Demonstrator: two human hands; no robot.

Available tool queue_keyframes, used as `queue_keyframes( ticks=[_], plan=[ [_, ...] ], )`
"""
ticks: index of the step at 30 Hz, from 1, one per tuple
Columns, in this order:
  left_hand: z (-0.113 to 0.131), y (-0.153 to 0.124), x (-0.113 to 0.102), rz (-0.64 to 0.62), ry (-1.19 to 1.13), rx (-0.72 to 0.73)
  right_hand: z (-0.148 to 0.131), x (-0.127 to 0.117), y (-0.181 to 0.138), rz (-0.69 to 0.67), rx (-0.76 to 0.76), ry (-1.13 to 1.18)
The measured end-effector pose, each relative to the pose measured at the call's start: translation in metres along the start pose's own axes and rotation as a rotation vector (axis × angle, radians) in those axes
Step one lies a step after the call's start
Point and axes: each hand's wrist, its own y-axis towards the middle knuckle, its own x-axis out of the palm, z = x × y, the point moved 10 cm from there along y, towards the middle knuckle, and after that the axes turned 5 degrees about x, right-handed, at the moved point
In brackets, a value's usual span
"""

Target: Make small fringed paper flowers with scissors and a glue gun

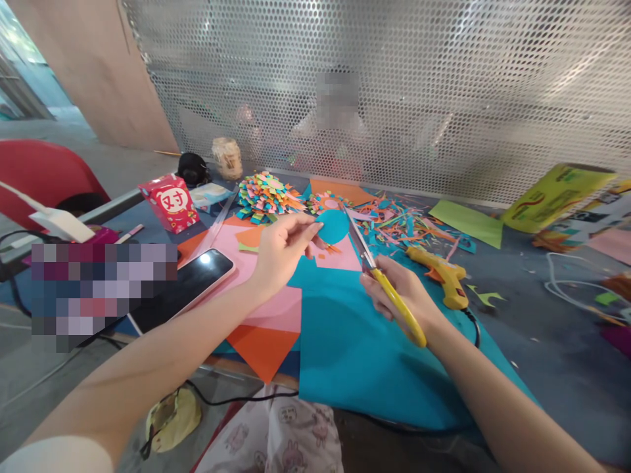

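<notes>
My left hand (pixel 283 253) pinches a small teal paper circle (pixel 333 225) and holds it up over the table. My right hand (pixel 401 295) grips yellow-handled scissors (pixel 382 279), whose blades point up and away beside the circle's right edge. Under both hands lie a large teal sheet (pixel 365 348), a pink sheet (pixel 280 309) and an orange sheet (pixel 261 348). A yellow glue gun (pixel 441 272) lies just right of my right hand.
A pile of coloured paper bits (pixel 263 195) and loose scraps (pixel 409 226) cover the far table. A phone (pixel 190 286) lies at left, near a red box (pixel 170 202). A green sheet (pixel 468 222) and yellow packet (pixel 555 197) sit right. A person sits behind the perforated screen (pixel 394 85).
</notes>
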Motion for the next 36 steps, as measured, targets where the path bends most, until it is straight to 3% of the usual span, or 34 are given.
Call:
queue_keyframes(
  ticks=[8,16,36],
  plan=[
    [0.004,0.004,-0.013,0.101,0.014,0.013,0.003,0.002,0.0,-0.007,0.02,-0.013],
    [0.006,0.001,-0.007,0.049,0.036,0.062,0.0,0.001,0.001,-0.009,0.009,0.015],
    [0.016,0.002,-0.011,0.076,0.106,0.074,-0.002,0.003,0.0,-0.033,0.002,-0.026]
  ],
)
